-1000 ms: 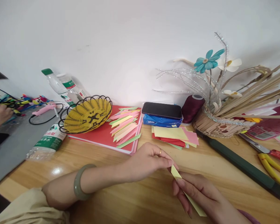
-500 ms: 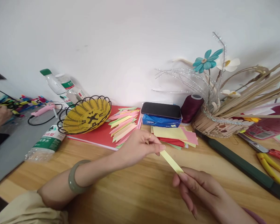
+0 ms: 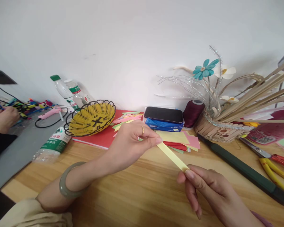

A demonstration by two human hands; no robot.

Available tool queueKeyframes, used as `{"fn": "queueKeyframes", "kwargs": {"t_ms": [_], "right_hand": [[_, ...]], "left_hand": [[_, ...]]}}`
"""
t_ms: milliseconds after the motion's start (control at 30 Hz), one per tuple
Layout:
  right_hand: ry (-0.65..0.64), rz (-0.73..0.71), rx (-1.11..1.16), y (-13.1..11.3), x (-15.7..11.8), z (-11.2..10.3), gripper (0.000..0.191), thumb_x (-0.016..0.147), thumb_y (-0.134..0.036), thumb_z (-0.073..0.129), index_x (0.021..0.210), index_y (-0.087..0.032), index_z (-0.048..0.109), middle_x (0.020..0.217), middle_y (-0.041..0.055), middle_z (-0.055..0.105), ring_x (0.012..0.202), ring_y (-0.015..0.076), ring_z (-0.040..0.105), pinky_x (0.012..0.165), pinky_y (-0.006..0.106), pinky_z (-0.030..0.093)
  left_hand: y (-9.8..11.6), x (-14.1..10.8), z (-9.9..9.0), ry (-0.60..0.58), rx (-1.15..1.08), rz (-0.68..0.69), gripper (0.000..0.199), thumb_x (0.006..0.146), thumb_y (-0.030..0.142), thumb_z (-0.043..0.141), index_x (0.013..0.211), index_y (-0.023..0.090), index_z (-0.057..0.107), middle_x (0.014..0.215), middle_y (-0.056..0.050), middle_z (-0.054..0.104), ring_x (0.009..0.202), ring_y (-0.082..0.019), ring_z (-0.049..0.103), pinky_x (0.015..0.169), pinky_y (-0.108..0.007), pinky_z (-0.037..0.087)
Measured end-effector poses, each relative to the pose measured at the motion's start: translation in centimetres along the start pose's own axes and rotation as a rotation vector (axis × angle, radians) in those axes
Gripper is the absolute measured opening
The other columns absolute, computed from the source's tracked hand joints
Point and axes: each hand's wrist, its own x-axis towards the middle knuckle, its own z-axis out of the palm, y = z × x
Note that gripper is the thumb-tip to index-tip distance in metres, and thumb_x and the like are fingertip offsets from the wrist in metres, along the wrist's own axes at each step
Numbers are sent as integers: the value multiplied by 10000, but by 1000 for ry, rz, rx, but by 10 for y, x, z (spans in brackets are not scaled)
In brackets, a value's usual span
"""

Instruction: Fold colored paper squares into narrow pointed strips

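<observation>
A narrow pale yellow paper strip (image 3: pixel 173 157) slants between my two hands above the wooden table (image 3: pixel 132 189). My left hand (image 3: pixel 134 142), with a ring, pinches its upper end. The lower end is pinched between thumb and finger of my right hand (image 3: pixel 203 186), whose other fingers curl below. Behind my left hand, a fan of coloured paper strips (image 3: pixel 127 117), partly hidden, lies on red paper (image 3: pixel 91 141). Yellow, pink and red paper pieces (image 3: pixel 176 137) are stacked in front of a blue tissue pack (image 3: pixel 164 125), which bears a black phone (image 3: pixel 164 114).
Left are a yellow basket (image 3: pixel 92 121), a lying bottle (image 3: pixel 53 145), a pink glue gun (image 3: pixel 49 113) and another person's hands (image 3: pixel 7 119). Right are purple thread (image 3: pixel 193 113), a flower basket (image 3: pixel 223 129), a long dark green tool (image 3: pixel 243 168) and scissors (image 3: pixel 274 160).
My left hand has moved left and slightly up along with the strip's upper end, so more of the strip shows between my hands. The whole view has shifted slightly.
</observation>
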Motion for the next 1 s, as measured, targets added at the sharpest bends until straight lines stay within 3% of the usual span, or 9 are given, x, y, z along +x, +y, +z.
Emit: {"fn": "queueKeyframes", "kwargs": {"t_ms": [67,167,233,333,400,600,733,800,1000], "right_hand": [[12,35,-10,5,0,-2,494,832,-635,352,741,-193,552,422,-38,505,362,99,461,438,238,383],[63,91,-13,16,3,-7,503,815,-648,370,749,-185,557,468,-34,511,399,108,482,427,238,387],[84,74,-25,22,7,-8,500,819,-638,381,777,-176,568,513,-24,530,448,115,506,460,244,409],[71,28,-64,27,10,-9,504,836,-623,366,806,-168,583,538,-15,543,481,121,516,501,252,427],[68,8,-111,27,10,-8,506,846,-616,351,797,-172,589,534,-13,546,483,125,521,516,256,433],[186,-132,-375,18,7,-15,455,894,-515,324,666,-204,565,545,-3,570,527,137,561,599,259,465],[343,-367,-823,12,21,-35,319,906,-419,374,923,-211,614,847,47,669,757,168,630,673,271,494],[373,-556,-1131,12,34,-49,318,924,-354,341,1045,-196,590,1054,87,636,949,199,599,803,329,483],[349,-579,-1334,27,63,-67,301,897,-224,384,1091,-154,603,1064,128,650,973,262,600,812,434,493]], "left_hand": [[1,2,-17,167,61,103,114,769,171,615,686,195,689,650,22,647,620,-114,559,588,-234,434],[-7,2,-49,732,183,324,42,782,192,643,779,224,670,603,59,595,528,-82,500,516,-217,404],[-21,-4,-64,887,387,529,67,825,191,599,813,218,659,674,42,625,566,-91,524,552,-238,424],[-50,-23,-70,477,1019,757,95,766,156,660,833,223,653,748,27,677,684,-136,576,643,-267,457],[-68,-38,-68,156,1186,667,106,828,171,586,906,212,645,788,12,688,735,-144,589,645,-245,473],[-85,-58,-72,197,1236,488,289,872,115,459,1130,176,572,913,-24,694,804,-167,578,696,-261,493],[-75,-53,-66,190,1111,517,256,866,106,457,1069,164,603,953,-42,685,844,-174,564,743,-282,501],[-69,-48,-54,156,1042,568,250,864,97,446,1039,156,614,939,-49,686,832,-165,566,765,-285,504],[-62,-28,3,-34,926,671,222,871,102,417,908,115,636,841,-66,684,793,-169,595,697,-276,520]]}}
